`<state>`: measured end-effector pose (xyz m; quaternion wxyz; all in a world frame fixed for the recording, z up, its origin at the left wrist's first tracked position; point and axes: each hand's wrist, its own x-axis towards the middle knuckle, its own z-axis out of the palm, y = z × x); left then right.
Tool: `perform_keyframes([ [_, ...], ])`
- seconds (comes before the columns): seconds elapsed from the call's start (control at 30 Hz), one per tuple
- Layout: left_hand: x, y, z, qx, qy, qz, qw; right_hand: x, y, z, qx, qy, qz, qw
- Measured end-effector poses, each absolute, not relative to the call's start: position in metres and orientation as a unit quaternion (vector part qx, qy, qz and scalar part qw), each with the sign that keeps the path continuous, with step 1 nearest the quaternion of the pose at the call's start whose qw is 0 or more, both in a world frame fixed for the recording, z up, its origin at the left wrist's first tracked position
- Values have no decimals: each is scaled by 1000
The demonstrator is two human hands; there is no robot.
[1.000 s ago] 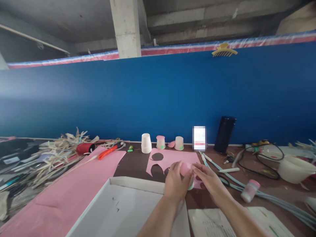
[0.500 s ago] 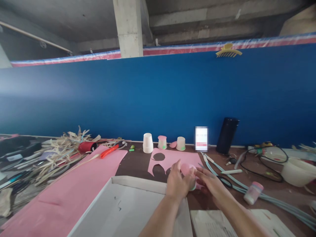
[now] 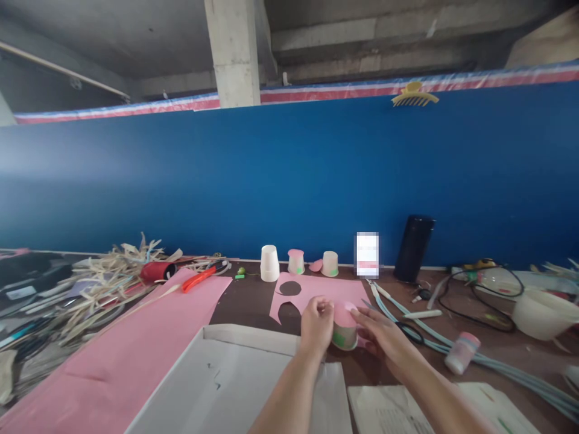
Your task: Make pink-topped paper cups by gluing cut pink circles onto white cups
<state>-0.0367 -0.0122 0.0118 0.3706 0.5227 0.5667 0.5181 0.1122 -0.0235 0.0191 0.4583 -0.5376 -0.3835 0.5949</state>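
"Since the frame half a second earlier, what moves?"

"Left hand (image 3: 315,325). Its fingers and thumb withdraw from the front of the near cup (image 3: 346,339) to its left side. More of the cup wall, including a green patch (image 3: 337,339), is now exposed."

"State the condition of both hands."

"Left: fingers curled and drawn together at the left edge of the pink disc (image 3: 344,315). Whether they pinch that edge cannot be told. Right hand (image 3: 380,331): fingers bent, foremost fingertip touching the disc's right edge; its grip underneath is hidden."

"Locate the cup and the disc."

"Both are between the two hands, just beyond the white box (image 3: 217,330). The disc covers the top of the cup and overhangs toward the front. Whether the cup rests on the brown table (image 3: 242,307) cannot be confirmed."

"What does the change mean for the work?"

"Judged from the position, the left hand attends to the disc's edge rather than bracing the cup, so steadying appears to depend more on the right."

"List the adjacent items."

"Behind: a pink sheet (image 3: 328,288) with round cutouts, a disc-topped cup (image 3: 296,263) and an uncovered cup (image 3: 330,264). Beside the right hand: scissors (image 3: 411,333)."
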Motion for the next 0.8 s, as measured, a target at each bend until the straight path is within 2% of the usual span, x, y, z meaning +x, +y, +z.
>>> perform_keyframes([
  [0.27, -36, -11, 14, 517, 568, 521, 372, 111, -25, 21, -549, -402, 582, 446],
  [0.57, -38, -13, 10, 605, 503, 541, 297, 121, -18, 16, -524, -590, 401, 466],
  [0.8, -38, -13, 11, 618, 496, 545, 274, 123, -15, 14, -511, -637, 371, 442],
])
